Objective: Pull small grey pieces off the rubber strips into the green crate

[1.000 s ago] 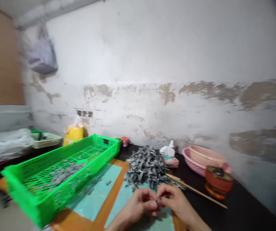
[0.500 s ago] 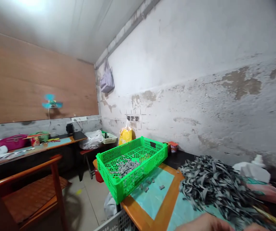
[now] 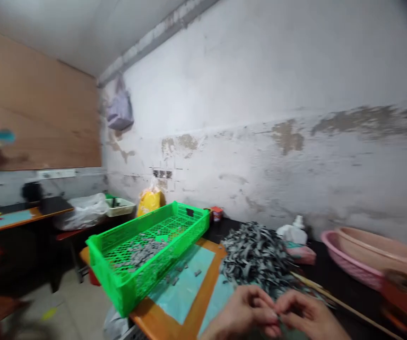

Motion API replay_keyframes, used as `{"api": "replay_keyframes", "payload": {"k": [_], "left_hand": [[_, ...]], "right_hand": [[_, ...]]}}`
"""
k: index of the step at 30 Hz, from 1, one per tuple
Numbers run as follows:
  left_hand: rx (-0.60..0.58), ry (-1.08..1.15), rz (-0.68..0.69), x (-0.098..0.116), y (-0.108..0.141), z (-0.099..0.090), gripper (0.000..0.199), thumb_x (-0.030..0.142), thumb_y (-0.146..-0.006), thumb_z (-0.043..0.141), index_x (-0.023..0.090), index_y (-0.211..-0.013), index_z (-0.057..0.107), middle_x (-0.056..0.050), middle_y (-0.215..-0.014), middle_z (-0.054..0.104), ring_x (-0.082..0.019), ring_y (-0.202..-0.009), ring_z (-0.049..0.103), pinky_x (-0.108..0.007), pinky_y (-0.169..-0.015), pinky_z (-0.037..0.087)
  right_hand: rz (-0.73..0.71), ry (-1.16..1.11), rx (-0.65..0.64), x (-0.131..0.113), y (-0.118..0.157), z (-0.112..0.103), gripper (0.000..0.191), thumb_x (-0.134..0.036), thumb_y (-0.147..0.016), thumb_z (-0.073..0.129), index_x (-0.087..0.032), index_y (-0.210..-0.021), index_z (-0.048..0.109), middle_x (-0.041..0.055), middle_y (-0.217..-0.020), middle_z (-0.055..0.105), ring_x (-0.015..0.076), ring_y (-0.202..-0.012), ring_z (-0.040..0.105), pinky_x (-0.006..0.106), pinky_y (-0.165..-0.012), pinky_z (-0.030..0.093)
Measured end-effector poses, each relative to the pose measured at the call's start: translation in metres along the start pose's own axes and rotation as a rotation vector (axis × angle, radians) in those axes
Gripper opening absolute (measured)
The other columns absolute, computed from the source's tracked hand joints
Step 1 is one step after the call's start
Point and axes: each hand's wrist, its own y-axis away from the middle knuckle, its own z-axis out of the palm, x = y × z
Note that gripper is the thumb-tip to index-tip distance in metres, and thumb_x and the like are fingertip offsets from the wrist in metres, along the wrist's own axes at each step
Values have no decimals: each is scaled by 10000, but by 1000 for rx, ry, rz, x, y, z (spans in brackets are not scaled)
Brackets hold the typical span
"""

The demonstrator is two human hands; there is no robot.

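My left hand (image 3: 247,311) and my right hand (image 3: 304,312) meet at the bottom of the view, fingertips nearly touching. Both are closed in a pinch. A small dark bit shows between the fingertips, too blurred to name. Just beyond them lies a heap of grey strips (image 3: 256,257), curled and tangled. Left of the hands stands a green plastic crate (image 3: 160,276) with small grey pieces (image 3: 144,252) inside. A few similar loose pieces (image 3: 198,273) lie on the light blue table covering (image 3: 185,295) beside the crate.
Pink basins (image 3: 352,264) stand at the right, near a reddish round container (image 3: 405,297). A thin stick (image 3: 348,309) lies right of the heap. Behind it are a white bottle (image 3: 298,223) and a pink packet (image 3: 300,253). A yellow bag (image 3: 150,202) stands against the wall.
The view has swung right, so the crate and heap appear further left and the basins show. Both hands have come further into view, fingers still together.
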Motion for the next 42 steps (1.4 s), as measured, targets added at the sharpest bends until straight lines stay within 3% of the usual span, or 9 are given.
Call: {"api": "replay_keyframes", "payload": {"k": [2,7,10,13,19,32,42], "left_hand": [[-21,1,14,9,1,2,460,438,-436,877,129,-707,672,-42,-562,678,-131,-476,591,-260,-538,447],[-12,-14,41,19,-1,0,334,354,-532,862,111,-717,728,-44,-611,702,-104,-524,579,-229,-579,430],[24,-27,62,21,-1,1,315,340,-534,863,110,-708,737,-21,-570,677,-96,-507,555,-214,-545,398],[50,-47,85,22,-1,2,309,342,-528,866,111,-681,730,-12,-554,668,-91,-494,536,-211,-531,383],[52,-79,86,23,-2,2,348,377,-529,860,103,-708,741,-41,-576,698,-113,-516,567,-231,-559,407],[73,-176,183,25,1,11,261,342,-578,830,126,-641,698,-1,-517,633,-102,-477,518,-216,-512,395],[60,-252,206,25,2,8,268,374,-616,803,133,-728,762,-40,-624,689,-137,-560,547,-245,-568,420]], "right_hand": [[2,-57,74,-10,1,4,151,-337,-651,729,-193,-662,685,12,-633,636,179,-627,581,279,-607,449],[-19,-150,86,-23,4,6,153,-322,-680,728,-179,-684,673,-4,-705,602,132,-601,548,263,-601,430],[-3,-193,41,-25,7,6,192,-364,-698,723,-179,-716,673,8,-772,608,135,-637,564,272,-611,453],[63,-203,12,-23,7,8,230,-378,-688,733,-165,-736,664,5,-698,627,137,-621,584,288,-634,453],[116,-227,116,-13,1,10,327,-405,-587,793,-136,-694,640,0,-598,645,134,-559,601,284,-607,452],[84,-246,189,-5,-3,13,251,-211,-574,743,-180,-730,549,-69,-578,578,98,-489,552,232,-497,430],[89,-382,181,-21,2,12,264,-162,-572,711,-190,-760,527,-67,-649,580,89,-531,520,221,-532,389]]}}
